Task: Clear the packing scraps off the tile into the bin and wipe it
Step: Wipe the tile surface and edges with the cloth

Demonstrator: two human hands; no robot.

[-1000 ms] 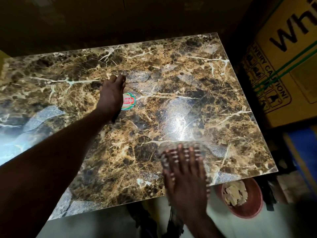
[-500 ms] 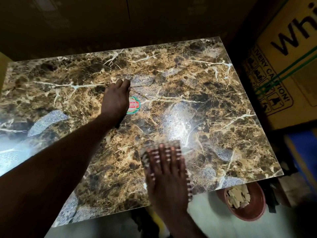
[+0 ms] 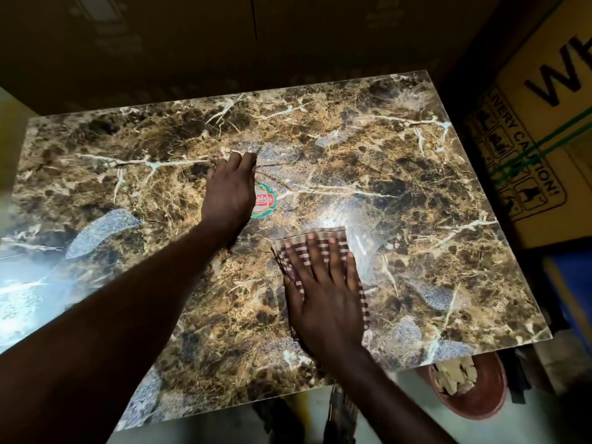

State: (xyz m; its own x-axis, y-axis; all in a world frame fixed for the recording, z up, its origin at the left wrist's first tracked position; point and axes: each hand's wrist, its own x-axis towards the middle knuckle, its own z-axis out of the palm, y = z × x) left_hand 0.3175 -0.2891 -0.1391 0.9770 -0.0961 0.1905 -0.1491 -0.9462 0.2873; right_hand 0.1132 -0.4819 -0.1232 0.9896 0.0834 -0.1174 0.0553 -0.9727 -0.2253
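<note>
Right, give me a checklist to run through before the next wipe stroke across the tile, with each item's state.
1. Cloth flat under the right hand, fingers spread on it: ok.
2. Left hand resting flat on the tile to steady it: ok.
3. Scraps cleared off the tile's visible surface: ok; none show.
4. Scraps in the bin, which sits below the tile's near right corner: ok.
5. Round sticker beside the left hand, partly covered, not removed: not ok if it should go.
6. Tile wiped clean: cannot tell; glare hides the near left part.

Dim room, pale floor point(image 3: 403, 408), yellow printed carton point(image 3: 544, 129) at right.
</note>
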